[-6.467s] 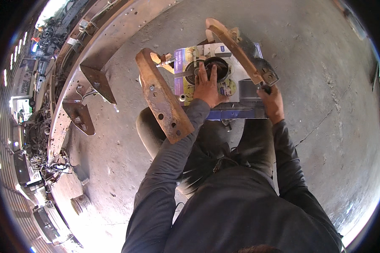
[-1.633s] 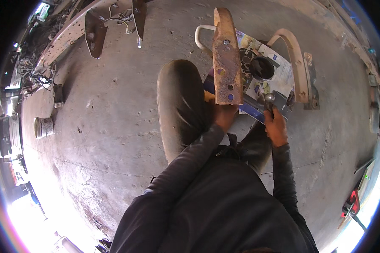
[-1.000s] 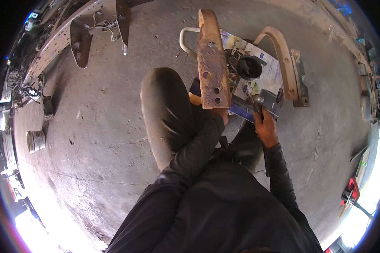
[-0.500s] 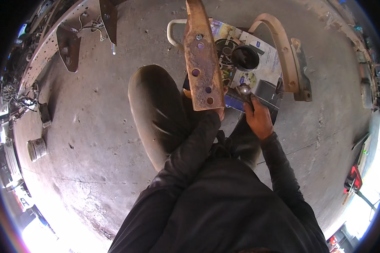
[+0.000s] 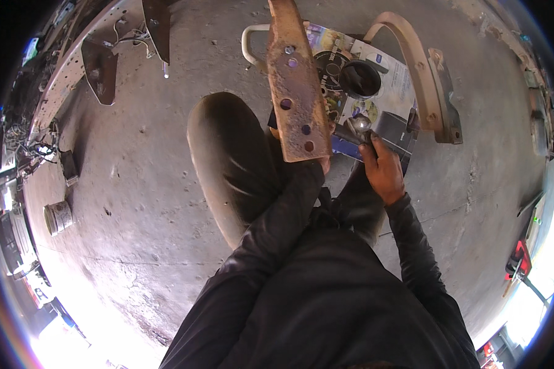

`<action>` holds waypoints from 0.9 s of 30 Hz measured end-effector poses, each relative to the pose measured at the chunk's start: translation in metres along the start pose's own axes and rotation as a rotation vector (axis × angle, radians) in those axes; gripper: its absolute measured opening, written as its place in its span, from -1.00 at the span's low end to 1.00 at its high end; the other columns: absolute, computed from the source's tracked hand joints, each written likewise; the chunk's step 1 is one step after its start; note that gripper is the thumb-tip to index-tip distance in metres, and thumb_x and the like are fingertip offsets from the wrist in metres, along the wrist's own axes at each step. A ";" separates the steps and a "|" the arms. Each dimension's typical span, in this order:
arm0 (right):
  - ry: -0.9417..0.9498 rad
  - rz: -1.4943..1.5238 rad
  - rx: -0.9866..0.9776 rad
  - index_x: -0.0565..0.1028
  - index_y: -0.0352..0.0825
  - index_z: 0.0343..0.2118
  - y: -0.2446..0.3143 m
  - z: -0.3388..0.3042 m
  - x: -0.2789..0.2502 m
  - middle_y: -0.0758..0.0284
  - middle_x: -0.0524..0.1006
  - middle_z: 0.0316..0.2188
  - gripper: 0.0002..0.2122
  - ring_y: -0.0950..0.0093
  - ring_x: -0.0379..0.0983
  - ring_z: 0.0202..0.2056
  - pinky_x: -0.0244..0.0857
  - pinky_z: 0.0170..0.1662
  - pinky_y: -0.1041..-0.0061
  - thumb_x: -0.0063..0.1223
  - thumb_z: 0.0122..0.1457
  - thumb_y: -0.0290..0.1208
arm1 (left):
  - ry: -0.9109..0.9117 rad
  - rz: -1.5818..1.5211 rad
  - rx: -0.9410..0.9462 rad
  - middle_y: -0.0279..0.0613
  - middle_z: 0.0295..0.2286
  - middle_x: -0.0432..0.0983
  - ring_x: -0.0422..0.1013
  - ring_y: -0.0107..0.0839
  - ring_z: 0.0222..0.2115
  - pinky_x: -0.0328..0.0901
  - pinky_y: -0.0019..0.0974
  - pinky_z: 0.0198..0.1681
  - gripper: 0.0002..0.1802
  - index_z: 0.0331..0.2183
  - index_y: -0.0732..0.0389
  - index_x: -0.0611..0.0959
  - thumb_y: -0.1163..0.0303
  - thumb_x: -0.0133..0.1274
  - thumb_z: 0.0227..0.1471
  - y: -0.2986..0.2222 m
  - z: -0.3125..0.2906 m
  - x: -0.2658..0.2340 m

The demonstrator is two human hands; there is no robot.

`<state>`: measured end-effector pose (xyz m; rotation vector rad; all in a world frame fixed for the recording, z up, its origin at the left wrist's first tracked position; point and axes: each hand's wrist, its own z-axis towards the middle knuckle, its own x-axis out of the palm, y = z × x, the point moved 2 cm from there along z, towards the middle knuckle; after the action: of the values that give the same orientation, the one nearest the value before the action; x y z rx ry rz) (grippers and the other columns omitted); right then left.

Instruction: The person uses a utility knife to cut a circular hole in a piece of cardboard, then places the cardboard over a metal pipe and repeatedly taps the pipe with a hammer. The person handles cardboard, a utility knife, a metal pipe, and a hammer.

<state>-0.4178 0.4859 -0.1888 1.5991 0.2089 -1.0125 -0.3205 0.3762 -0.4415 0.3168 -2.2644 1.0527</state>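
A long rusty metal bracket (image 5: pixel 298 92) with several holes and a bolt head near its upper part stands up in front of me, above my knees. My left hand (image 5: pixel 325 164) is mostly hidden behind the bracket's lower end; only a bit of it shows, and its fingers are out of sight. My right hand (image 5: pixel 386 172) is closed round a metal tool with a shiny round head, which looks like a ratchet wrench (image 5: pixel 361 123). A dark shaft runs left from that head towards the bracket's right edge. Whether it touches the bracket cannot be made out.
Beneath the tool lies a printed cardboard box (image 5: pixel 391 92) with a black round cup (image 5: pixel 360 79) on it. A curved, tan metal strap (image 5: pixel 421 80) arches at its right, and a pale bent tube (image 5: pixel 247 46) shows left of the bracket. A perforated frame rail (image 5: pixel 58 83) stands far left.
My right hand and the round-headed tool have shifted slightly right. The bracket's lower end has also moved a little to the right. My left hand stays behind it.
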 end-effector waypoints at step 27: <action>-0.073 -0.018 0.043 0.53 -0.51 0.07 -0.006 -0.008 -0.017 -0.13 0.62 -0.13 -0.64 -0.08 0.59 -0.09 0.46 -0.09 0.16 0.16 0.33 -0.35 | -0.151 0.134 0.088 -0.33 -0.21 0.58 0.51 -0.42 -0.22 0.42 -0.30 -0.15 -0.43 0.06 0.21 0.65 0.16 0.42 0.08 -0.023 -0.020 0.025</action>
<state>-0.4283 0.5010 -0.1815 1.5992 0.1533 -1.0939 -0.3210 0.3767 -0.4022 0.2929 -2.4051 1.2371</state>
